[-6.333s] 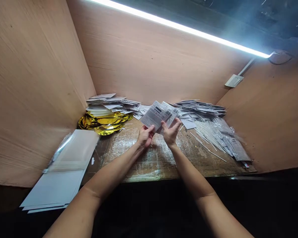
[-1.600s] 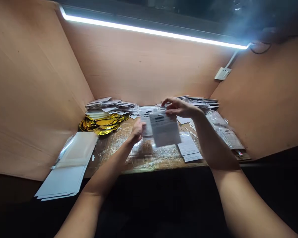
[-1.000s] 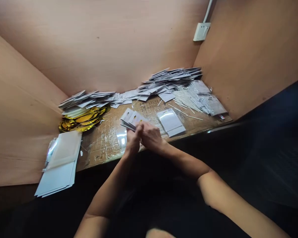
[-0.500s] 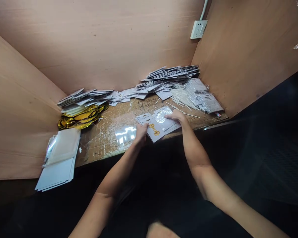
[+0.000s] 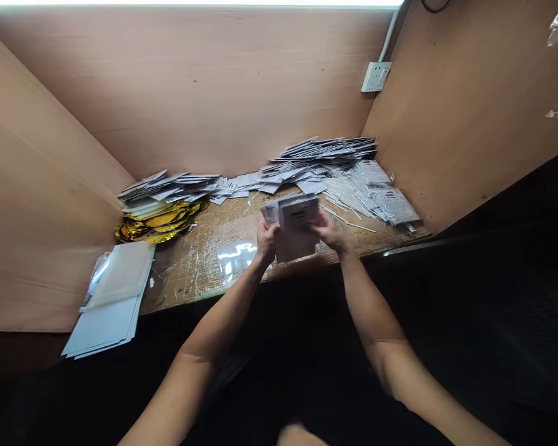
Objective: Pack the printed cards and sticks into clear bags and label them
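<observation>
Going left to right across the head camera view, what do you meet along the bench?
Stack of white sheets → gold foil balloons → left hand → card packets → right hand → clear plastic sleeves with white sticks

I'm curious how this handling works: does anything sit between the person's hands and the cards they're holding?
Nothing visible does. The left hand and the right hand both touch the stack of white cards directly at its sides, with no tool or other object between them.
</observation>
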Demonstrator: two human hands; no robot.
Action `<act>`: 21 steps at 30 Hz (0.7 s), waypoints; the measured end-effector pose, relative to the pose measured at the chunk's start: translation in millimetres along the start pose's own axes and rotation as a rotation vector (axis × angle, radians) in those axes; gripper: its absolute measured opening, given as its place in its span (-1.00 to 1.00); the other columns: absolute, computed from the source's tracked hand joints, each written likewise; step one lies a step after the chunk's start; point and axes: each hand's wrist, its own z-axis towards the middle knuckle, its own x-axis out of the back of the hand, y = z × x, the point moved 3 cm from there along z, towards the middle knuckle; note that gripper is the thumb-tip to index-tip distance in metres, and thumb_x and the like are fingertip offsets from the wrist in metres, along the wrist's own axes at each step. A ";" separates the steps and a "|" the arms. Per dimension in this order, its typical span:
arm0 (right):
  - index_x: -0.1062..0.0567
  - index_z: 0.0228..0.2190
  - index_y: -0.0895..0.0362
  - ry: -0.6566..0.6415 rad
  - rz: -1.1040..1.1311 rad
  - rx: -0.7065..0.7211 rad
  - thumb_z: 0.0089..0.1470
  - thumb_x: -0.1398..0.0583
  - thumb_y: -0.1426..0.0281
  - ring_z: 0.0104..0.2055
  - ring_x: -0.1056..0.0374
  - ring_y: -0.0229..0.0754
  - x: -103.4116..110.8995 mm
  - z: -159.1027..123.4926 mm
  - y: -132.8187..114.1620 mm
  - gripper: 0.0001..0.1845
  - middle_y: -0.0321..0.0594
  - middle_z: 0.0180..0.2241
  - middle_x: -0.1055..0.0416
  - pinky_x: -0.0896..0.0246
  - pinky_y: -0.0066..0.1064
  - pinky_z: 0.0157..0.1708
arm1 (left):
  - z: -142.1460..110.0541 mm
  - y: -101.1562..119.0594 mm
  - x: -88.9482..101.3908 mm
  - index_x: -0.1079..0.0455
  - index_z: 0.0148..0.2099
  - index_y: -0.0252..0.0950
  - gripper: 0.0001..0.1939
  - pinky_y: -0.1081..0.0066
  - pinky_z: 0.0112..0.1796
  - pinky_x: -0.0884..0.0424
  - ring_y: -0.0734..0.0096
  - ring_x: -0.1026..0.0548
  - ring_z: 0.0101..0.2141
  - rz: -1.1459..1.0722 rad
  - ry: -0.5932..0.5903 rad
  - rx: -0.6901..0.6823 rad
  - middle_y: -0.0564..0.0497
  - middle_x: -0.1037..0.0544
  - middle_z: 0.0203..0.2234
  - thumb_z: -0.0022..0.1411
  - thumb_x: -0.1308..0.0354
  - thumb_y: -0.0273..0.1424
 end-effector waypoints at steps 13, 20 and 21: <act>-0.61 -0.02 -0.01 -0.112 -0.191 -0.110 -0.12 -0.50 -0.02 0.02 -0.53 0.17 -11.4 -19.6 43.0 -0.34 -0.10 -0.16 -0.66 -0.51 0.02 0.07 | -22.1 -8.2 -2.7 -0.45 0.10 -0.21 -0.26 0.12 0.12 -0.51 -0.03 -0.62 0.02 0.452 -0.325 -0.093 -0.12 -0.64 -0.03 -0.14 -0.64 -0.39; -0.55 -0.02 0.14 -0.090 -0.413 -0.072 0.04 -0.32 -0.31 0.16 -0.47 0.18 -9.7 84.5 21.4 -0.17 0.11 0.03 -0.59 -0.40 -0.01 0.16 | -18.3 27.4 41.9 -0.58 -0.04 -0.27 -0.48 0.15 0.06 -0.58 0.08 -0.68 -0.11 0.034 0.020 -0.001 -0.10 -0.72 -0.12 -0.01 -0.61 -0.22; -0.55 -0.03 0.17 0.062 -0.587 -0.096 0.11 -0.30 -0.27 0.20 -0.43 0.22 -0.8 108.0 18.2 -0.22 0.18 0.04 -0.56 -0.36 0.03 0.20 | -20.1 31.3 53.6 -0.57 -0.03 -0.27 -0.47 0.13 0.06 -0.60 0.09 -0.69 -0.12 -0.024 0.096 0.041 -0.09 -0.73 -0.13 0.00 -0.61 -0.20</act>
